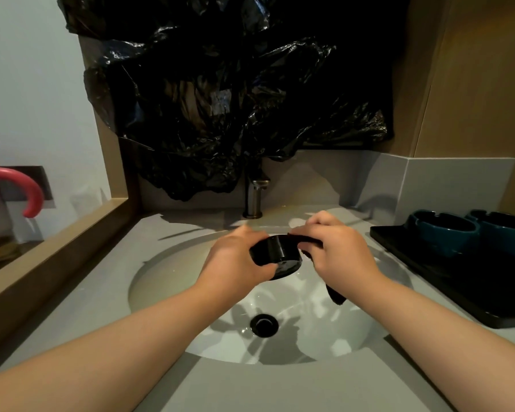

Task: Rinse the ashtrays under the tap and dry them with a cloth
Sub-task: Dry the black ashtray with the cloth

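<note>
A round dark ashtray (277, 252) is held over the sink basin (167, 272), tilted so its underside faces me. My left hand (235, 260) grips its left side. My right hand (339, 248) pinches a dark cloth (336, 294) and presses it against the ashtray's upper right rim; one end of the cloth hangs down below my wrist. The tap (254, 197) stands behind the basin, with no water visibly running. Two teal ashtrays (442, 233) (506, 233) sit on a black tray (428, 272) to the right.
A crumpled black plastic bag (220, 99) hangs on the wall above the tap and covers its top. The black drain (263, 324) lies in the basin's bottom. A wooden ledge (57, 245) runs along the left, with a pink-handled object (15, 185) beyond it.
</note>
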### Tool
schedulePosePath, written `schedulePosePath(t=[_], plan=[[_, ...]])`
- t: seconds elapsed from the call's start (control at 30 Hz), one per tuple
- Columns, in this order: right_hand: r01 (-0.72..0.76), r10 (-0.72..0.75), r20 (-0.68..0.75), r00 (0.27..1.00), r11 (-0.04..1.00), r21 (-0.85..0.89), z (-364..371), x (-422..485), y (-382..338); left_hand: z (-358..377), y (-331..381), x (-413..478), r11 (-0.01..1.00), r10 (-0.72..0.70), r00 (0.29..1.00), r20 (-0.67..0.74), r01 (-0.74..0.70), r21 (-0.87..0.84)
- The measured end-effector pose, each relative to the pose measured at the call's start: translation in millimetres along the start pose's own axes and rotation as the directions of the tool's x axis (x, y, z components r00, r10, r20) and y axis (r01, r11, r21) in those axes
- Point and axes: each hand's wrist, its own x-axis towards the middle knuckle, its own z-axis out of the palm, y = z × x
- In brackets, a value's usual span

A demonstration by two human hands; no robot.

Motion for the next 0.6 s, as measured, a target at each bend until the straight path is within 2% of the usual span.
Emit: schedulePosePath(t=[0.03, 0.17, 0.2, 0.3, 0.4, 0.5, 0.6], plan=[[0.010, -0.010, -0.009, 1.000, 1.000, -0.008, 0, -1, 0, 1, 1, -1, 1.000, 0.011, 1.000, 0.003, -0.011, 0.001], [0.222, -0.222, 0.016, 0.975, 0.968, -0.113, 3, -5, -15, 1, 3, -4, 0.999, 0.035, 0.999, 0.020, -0.036, 0.021], [0.213, -0.212, 0.025, 0.977, 0.970, -0.118, 3, -4, -15, 1, 4, -4, 1.000, 0.029, 0.999, 0.019, -0.029, 0.011], [0.058, -0.056, 0.022, 0.998, 0.992, -0.109, 2, 1, -6, 2, 5, -5, 0.999, 0.034, 0.999, 0.017, -0.034, 0.010], [0.167, -0.166, 0.016, 0.986, 0.976, -0.142, 0, -3, -7, 4, 6, -6, 0.999, 0.050, 0.998, 0.025, -0.051, 0.016], [0.302, -0.290, 0.089, 0.953, 0.936, -0.181, -1, -7, -16, 1, 7, -5, 1.000, 0.020, 0.999, 0.029, -0.019, -0.017], [0.239, -0.235, 0.038, 0.971, 0.958, -0.160, 0, -2, -10, 1, 8, -4, 0.999, -0.024, 1.000, 0.018, 0.025, -0.045]])
